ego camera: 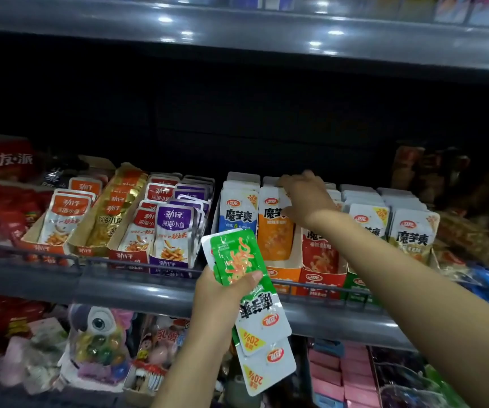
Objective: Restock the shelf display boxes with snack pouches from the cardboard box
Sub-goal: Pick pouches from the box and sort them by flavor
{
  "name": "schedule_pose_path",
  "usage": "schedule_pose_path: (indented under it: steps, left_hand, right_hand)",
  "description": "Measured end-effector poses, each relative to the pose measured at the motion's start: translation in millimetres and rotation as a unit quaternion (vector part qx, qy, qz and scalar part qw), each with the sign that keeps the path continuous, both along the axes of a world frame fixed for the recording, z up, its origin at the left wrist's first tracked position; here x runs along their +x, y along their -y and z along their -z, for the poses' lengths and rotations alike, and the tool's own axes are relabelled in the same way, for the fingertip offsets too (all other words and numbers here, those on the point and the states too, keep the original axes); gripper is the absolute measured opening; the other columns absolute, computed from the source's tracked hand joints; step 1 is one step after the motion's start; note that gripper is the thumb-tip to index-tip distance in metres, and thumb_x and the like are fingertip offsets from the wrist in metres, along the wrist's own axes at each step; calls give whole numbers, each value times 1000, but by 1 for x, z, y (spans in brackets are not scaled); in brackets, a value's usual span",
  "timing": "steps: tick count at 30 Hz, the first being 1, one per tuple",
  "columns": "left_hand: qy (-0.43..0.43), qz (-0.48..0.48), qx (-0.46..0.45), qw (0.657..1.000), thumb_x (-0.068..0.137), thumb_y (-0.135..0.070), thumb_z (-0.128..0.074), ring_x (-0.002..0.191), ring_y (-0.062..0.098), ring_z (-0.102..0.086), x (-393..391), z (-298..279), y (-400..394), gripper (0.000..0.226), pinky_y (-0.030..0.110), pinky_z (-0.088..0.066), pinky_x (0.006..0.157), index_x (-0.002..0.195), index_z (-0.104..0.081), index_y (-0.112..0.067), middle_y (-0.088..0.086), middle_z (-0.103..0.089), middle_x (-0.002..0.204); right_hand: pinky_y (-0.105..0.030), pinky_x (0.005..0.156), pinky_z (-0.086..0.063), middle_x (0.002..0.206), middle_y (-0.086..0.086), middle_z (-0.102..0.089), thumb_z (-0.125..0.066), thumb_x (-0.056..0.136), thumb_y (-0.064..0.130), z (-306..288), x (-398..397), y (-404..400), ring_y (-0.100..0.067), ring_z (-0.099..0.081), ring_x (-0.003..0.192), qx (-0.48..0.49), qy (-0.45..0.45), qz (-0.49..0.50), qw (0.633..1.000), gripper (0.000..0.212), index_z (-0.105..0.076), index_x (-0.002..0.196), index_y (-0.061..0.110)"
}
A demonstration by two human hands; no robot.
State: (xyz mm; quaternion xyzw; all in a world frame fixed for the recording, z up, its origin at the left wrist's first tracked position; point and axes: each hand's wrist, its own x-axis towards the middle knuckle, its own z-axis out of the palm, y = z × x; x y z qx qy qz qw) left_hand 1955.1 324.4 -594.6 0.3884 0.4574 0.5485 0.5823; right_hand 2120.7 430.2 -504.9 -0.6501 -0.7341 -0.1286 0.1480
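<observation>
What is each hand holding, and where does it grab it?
The left hand grips green snack pouches around their middle. The right hand rests on the orange pouches, seemingly holding nothing.

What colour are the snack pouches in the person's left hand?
Green and white pouches, gripped in the left hand; the head view shows them.

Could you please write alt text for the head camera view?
A person's left hand grips a stack of green pouches before a shop shelf, while the right hand reaches into the rows of pouches in the orange display box.
</observation>
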Motion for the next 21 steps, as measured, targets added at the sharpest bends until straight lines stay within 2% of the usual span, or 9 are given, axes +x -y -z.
schedule_pose_path:
  steps: [2, 6, 8, 11, 13, 16, 19, 20, 21]
  left_hand:
    - [2, 9, 0, 1000, 77, -4, -74, 73, 21, -73, 0, 0, 0, 28, 33, -55, 61, 98, -62, -17, 1, -75, 85]
    - [4, 25, 3, 1000, 77, -4, -75, 78, 23, -73, -1, 1, -1, 30, 40, -57, 70, 100, -62, -16, 2, -75, 87]
    - [7, 33, 1, 999, 76, -5, -75, 79, 24, -73, -1, 2, -1, 30, 40, -57, 71, 101, -62, -16, 3, -75, 87]
    - [27, 43, -5, 999, 77, -4, -74, 80, 26, -72, -2, 3, -2, 30, 43, -57, 73, 103, -63, -14, 5, -75, 89]
    - [48, 47, -10, 998, 78, -2, -72, 81, 28, -72, -2, 3, -1, 28, 43, -56, 76, 102, -63, -13, 7, -75, 90]
    - [81, 44, -11, 996, 79, 0, -70, 77, 25, -71, 1, 2, 1, 23, 39, -56, 72, 97, -63, -13, 7, -75, 87]
    - [109, 44, -12, 993, 80, 1, -68, 70, 23, -71, 10, 0, 4, 20, 35, -55, 64, 96, -63, -9, 7, -74, 82]
    - [121, 46, -16, 991, 79, 0, -68, 71, 24, -71, 14, 0, 6, 21, 36, -56, 64, 99, -63, -7, 9, -74, 84]
    - [136, 50, -20, 989, 78, -3, -69, 75, 27, -70, 18, 1, 9, 26, 38, -57, 67, 103, -62, -6, 12, -73, 90]
  right_hand:
    - [-31, 96, -31, 127, -7, -53, -60, 87, 16, 4, 3, -5, -26, -39, 120, 29, 11, 5, 1000, 51, -45, 135, 19]
    - [-32, 105, -26, 139, -7, -43, -64, 87, 25, 11, 11, -8, -26, -33, 128, 32, -21, 21, 999, 59, -41, 141, 21]
    - [-30, 107, -23, 142, -4, -41, -62, 89, 26, 12, 13, -2, -23, -29, 131, 47, -41, 1, 998, 55, -44, 140, 22]
    - [-18, 92, -28, 125, 2, -56, -58, 92, 27, 13, 12, 24, -16, -40, 120, 80, -150, -63, 983, 33, -61, 124, 21]
    - [-11, 79, -37, 109, 8, -63, -54, 93, 33, 14, 10, 54, -6, -54, 101, 13, -236, -116, 965, 26, -67, 112, 22]
    - [-13, 70, -45, 92, 15, -66, -52, 89, 45, 24, 7, 99, 9, -59, 77, -137, -307, -155, 929, 22, -64, 101, 31]
    - [-22, 66, -47, 92, -3, -68, -58, 70, 63, 50, 3, 132, -5, -62, 74, -243, -351, -134, 895, 48, -58, 100, 25]
    - [-27, 67, -48, 93, -8, -69, -62, 67, 62, 59, 2, 140, -9, -63, 75, -262, -372, -124, 882, 52, -58, 100, 22]
    - [-30, 70, -50, 93, -8, -71, -67, 69, 56, 67, 1, 147, -12, -66, 77, -267, -403, -119, 868, 45, -60, 96, 20]
